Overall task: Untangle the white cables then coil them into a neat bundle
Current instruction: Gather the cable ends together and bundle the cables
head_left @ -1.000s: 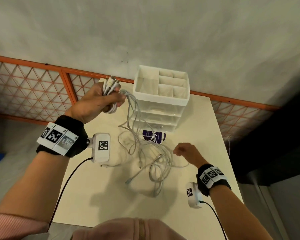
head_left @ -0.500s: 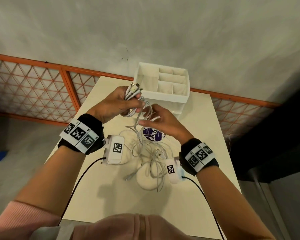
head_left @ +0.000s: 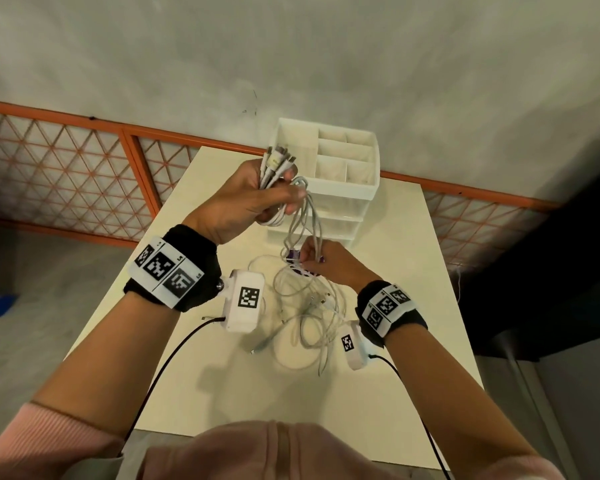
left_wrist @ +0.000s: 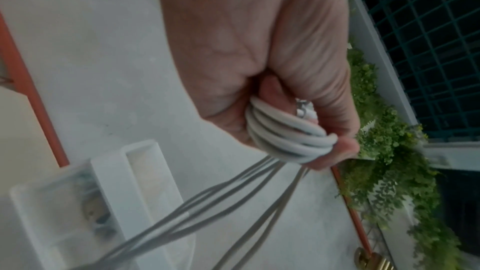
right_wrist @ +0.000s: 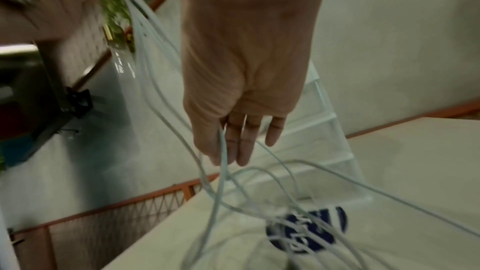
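Several white cables (head_left: 303,216) hang from my raised left hand (head_left: 253,199) down to a loose tangle (head_left: 312,317) on the cream table (head_left: 413,306). That hand grips their gathered ends in a fist, with the connectors (head_left: 278,161) sticking up above the thumb. The left wrist view shows looped turns of cable (left_wrist: 285,137) wrapped by the fingers of the left hand (left_wrist: 259,69). My right hand (head_left: 321,259) is lower, just above the table, around the hanging strands. In the right wrist view a strand (right_wrist: 222,151) runs between the thumb and fingers of the right hand (right_wrist: 246,69).
A white drawer organiser (head_left: 340,174) with open top compartments stands at the table's back edge, right behind the hands. A round purple-labelled object (head_left: 300,268) lies under the cables by my right hand. An orange lattice railing (head_left: 136,161) runs behind the table.
My right hand rose from the table to the cables near my left hand, then slid down along the strands. My left hand moved right, still gripping the cable ends.
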Motion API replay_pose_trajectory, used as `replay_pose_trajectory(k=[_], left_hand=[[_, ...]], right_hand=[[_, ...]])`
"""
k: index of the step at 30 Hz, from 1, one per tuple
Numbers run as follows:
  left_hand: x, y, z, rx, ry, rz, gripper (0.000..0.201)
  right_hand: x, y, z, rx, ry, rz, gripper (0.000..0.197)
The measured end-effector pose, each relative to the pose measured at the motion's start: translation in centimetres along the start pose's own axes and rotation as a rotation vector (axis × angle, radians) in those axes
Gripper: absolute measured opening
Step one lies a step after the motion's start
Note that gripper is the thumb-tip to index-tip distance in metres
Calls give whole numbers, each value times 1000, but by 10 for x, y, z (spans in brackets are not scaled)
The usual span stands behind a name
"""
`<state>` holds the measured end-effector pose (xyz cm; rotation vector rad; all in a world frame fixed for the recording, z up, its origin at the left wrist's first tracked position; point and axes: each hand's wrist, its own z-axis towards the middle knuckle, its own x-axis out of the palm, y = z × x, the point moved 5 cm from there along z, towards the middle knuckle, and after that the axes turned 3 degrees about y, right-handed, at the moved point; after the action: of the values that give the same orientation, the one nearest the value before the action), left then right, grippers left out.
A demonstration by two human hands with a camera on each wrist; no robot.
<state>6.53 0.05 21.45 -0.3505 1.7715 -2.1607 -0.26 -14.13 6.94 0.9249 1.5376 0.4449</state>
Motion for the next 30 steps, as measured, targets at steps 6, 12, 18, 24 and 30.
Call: replay_pose_trajectory(k=[6,12,18,24,30], left_hand=[[6,1,0,20,13,-108,29],[12,17,-4,-53,59,-20,22],[20,21,-5,-73,113,86,26],[7,20,-7,-86,88,65,30],[-22,51,-25,-231,-14,32,33]], right_hand=[[7,-45,-16,152,-31,-26,20],[-15,-49,-33,530,304,-394,106],[-60,71,-31,-125,45,151,78],[-39,69,-34,-185,109,384,18],[-52,37,-41,-57,132,242,41]])
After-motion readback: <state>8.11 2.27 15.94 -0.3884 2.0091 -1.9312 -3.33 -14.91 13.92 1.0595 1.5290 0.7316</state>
